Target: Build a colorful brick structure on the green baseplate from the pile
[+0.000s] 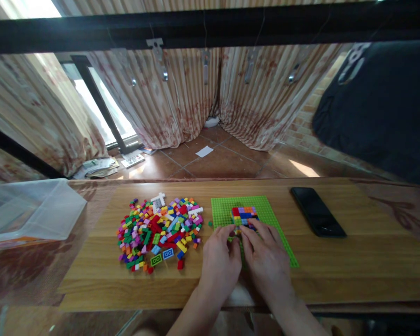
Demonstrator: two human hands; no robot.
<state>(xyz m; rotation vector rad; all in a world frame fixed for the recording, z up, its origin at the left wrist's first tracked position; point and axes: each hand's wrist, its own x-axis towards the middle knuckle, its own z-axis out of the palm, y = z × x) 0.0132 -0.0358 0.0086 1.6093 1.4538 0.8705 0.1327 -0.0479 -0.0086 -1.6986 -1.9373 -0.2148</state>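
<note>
A green studded baseplate (268, 210) lies on the wooden board, and a small block of multicoloured toy bricks (245, 213) is built up on it. Just in front of that block, my left hand (221, 254) and my right hand (268, 252) meet at the fingertips. Both have thumb and fingers drawn together in a pinch over the near side of the bricks. Whatever sits between the fingertips is too small and too covered to make out. My hands also hide the near part of the baseplate.
Left of the baseplate spreads a pile of loose coloured bricks (161, 233). A black phone (317, 212) lies on the board (364, 252) to the right. A translucent plastic bin (35, 210) stands at the far left. Beyond the table, curtains (182, 102) hang above a tiled floor.
</note>
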